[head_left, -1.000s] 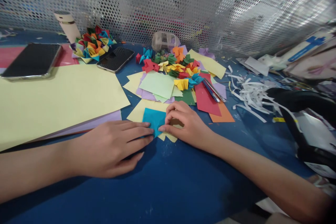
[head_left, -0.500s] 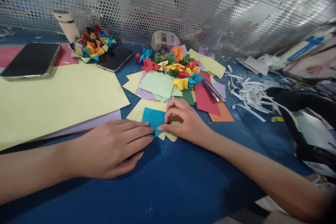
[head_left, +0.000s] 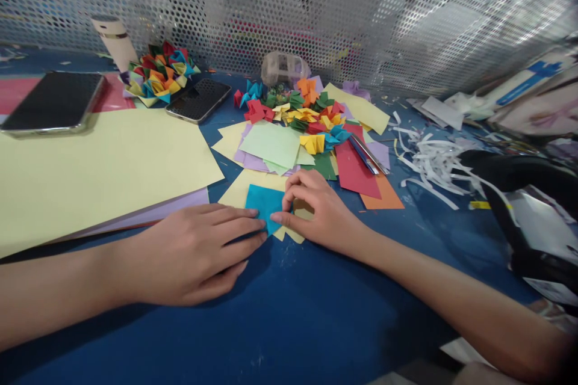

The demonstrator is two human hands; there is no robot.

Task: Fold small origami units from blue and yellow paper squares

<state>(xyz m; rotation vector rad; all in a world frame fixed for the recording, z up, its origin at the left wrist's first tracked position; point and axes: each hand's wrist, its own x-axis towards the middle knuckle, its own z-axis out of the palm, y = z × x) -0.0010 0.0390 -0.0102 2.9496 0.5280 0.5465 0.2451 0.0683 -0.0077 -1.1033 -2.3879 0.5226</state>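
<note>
A small blue sheet of paper (head_left: pixel 262 197) lies over yellow paper pieces (head_left: pixel 235 187) on the blue table, partly covered by my fingers. My left hand (head_left: pixel 203 252) is open, palm down, its outstretched fingertips pressing the sheet's lower left part. Thumb and bent fingers of my right hand (head_left: pixel 316 207) close on the sheet's right edge; the exact grip is partly hidden. Just beyond are stacked light green sheets (head_left: pixel 271 143) and a heap of folded paper pieces (head_left: pixel 304 115) in several colours.
Large yellow sheets (head_left: pixel 112 174) spread at the left, with a phone (head_left: pixel 54 102) on top. Another phone (head_left: pixel 198 100) lies near a folded paper cluster (head_left: pixel 160 75) and a pale cylinder (head_left: pixel 115 42). Pens (head_left: pixel 365 155) rest on red paper (head_left: pixel 359 177). White paper strips (head_left: pixel 428 156) lie right; perforated metal (head_left: pixel 217 6) stands behind.
Almost nothing differs. Both hands stay at the blue sheet, and the whole view has shifted very slightly.
</note>
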